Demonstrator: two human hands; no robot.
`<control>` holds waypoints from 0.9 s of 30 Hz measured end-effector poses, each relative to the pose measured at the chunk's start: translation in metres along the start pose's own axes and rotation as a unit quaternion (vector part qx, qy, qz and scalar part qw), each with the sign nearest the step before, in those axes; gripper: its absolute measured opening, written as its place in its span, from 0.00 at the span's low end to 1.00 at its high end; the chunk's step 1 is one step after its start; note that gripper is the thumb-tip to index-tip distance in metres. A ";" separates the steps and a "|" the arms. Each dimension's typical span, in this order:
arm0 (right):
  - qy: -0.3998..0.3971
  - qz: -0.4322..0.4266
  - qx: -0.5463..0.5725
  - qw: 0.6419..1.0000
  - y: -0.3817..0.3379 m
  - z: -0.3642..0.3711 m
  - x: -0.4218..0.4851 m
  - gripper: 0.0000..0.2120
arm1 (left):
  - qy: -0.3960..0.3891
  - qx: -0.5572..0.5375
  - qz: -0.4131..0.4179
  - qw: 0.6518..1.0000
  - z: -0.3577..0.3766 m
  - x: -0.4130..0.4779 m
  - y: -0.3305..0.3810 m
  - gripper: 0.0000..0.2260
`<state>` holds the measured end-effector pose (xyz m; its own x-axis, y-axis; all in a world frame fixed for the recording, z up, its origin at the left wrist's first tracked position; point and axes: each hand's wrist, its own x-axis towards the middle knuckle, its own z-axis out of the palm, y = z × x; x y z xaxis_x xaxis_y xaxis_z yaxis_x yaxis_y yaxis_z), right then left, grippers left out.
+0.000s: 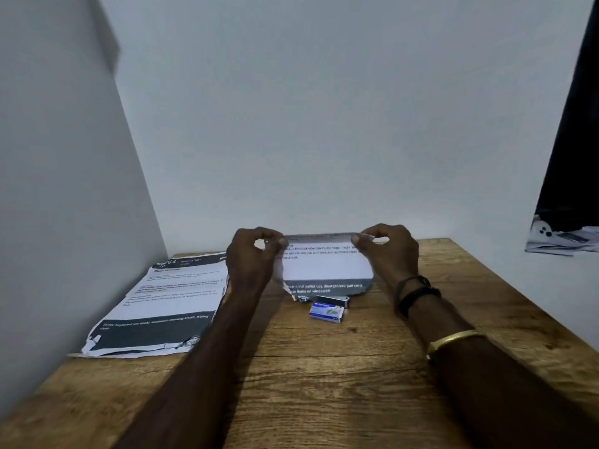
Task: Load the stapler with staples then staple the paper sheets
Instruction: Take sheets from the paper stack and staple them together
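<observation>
Both hands, left hand [251, 257] and right hand [387, 252], pinch a printed sheet [325, 265] upright above the stapler [334, 300], lying crosswise nearer the right grip, staple box [326, 313] just before it.

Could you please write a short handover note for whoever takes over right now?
Left hand and right hand: each pinches a top corner of one printed sheet, held above the table.
Stapler and staple box lie untouched below the sheet; more sheets lie at left.
Done: apparently nothing yet.
Left: load staples, stack sheets, staple.
</observation>
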<state>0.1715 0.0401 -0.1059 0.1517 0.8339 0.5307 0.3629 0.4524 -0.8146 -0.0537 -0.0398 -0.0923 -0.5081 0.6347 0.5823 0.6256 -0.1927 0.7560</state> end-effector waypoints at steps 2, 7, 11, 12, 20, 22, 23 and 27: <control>0.027 -0.036 0.004 0.999 -0.010 -0.001 -0.001 0.07 | 0.039 -0.044 0.029 0.998 0.002 0.001 0.001 0.03; 0.023 -0.052 0.092 0.994 -0.021 0.000 -0.006 0.06 | 0.066 -0.122 0.049 0.989 0.008 -0.001 0.005 0.07; -0.010 -0.052 0.099 0.994 -0.015 0.003 -0.007 0.02 | 0.069 -0.170 -0.050 0.982 0.013 -0.001 -0.001 0.13; -0.024 -0.051 0.092 0.994 -0.013 0.004 -0.007 0.03 | 0.062 -0.200 -0.081 0.974 0.015 -0.001 -0.005 0.11; -0.184 -0.028 0.000 0.982 0.010 0.007 -0.013 0.06 | -0.132 -0.309 -0.308 0.890 0.011 -0.005 -0.021 0.18; -0.260 -0.011 -0.034 0.965 0.013 0.007 -0.013 0.03 | -0.157 -0.283 -0.311 0.894 0.011 -0.009 -0.018 0.19; -0.304 -0.008 -0.052 0.951 0.015 0.007 -0.012 0.03 | -0.159 -0.268 -0.307 0.900 0.012 -0.010 -0.016 0.19; -0.426 0.023 -0.083 0.901 0.016 0.006 -0.013 0.02 | -0.131 -0.255 -0.319 0.903 0.013 -0.011 -0.011 0.22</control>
<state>0.1699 0.0379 -0.1269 -0.5654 0.8220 0.0683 0.5166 0.4174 -0.7476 -0.0472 -0.0353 -0.1112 -0.4687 0.8813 -0.0603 -0.1328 -0.0028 0.9911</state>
